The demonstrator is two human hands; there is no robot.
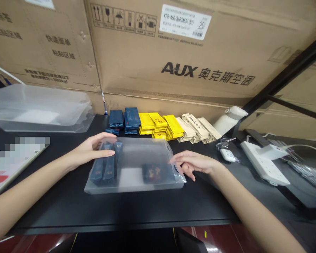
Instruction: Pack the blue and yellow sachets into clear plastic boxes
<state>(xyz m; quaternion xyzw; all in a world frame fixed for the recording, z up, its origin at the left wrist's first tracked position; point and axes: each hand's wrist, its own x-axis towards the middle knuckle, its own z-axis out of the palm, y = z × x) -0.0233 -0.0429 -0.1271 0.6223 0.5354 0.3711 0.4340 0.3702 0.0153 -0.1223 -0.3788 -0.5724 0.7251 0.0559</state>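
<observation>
A translucent plastic file case (133, 158) lies flat on the black table in front of me. Through its lid I see dark blue packets (105, 168) at the left, a white label in the middle and a dark packet with a reddish-gold print (158, 173) at the right. My left hand (94, 149) grips the far left corner, thumb on the lid and fingers along the far edge. At the right side, my right hand (191, 163) touches the case's edge near its clasp, index finger stretched out and the other fingers loosely bent.
Stacks of blue packets (132, 119), yellow packets (158, 123) and beige packets (198, 128) line the back, before large cardboard boxes (147, 63). Translucent cases (39, 109) stand left. A pale bottle (230, 119), power strip (264, 163), small white case (228, 154) and cables are right.
</observation>
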